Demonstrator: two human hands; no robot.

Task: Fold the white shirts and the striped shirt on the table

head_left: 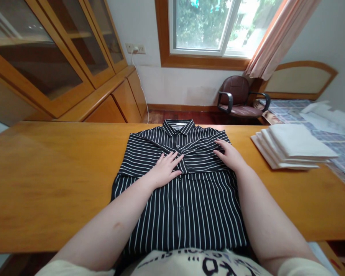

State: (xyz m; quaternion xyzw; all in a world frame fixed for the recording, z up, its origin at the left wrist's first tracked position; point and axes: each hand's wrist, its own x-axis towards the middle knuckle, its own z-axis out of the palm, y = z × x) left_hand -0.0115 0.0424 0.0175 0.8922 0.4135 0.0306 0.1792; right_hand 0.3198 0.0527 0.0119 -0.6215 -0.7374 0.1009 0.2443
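Observation:
A black shirt with white stripes [178, 199] lies face up on the wooden table [46, 180], collar away from me, both sleeves folded across the chest. My left hand [165, 168] lies flat on the folded sleeves near the shirt's middle, fingers spread. My right hand [229, 154] rests flat on the shirt's right side, fingers stretched toward the collar. Neither hand holds anything.
A stack of folded white cloths [290, 147] sits on the table at the right. Behind the table are a brown armchair [241, 97], a bed [319, 119] with white items, a glass-door wooden cabinet [60, 61] on the left, and a window.

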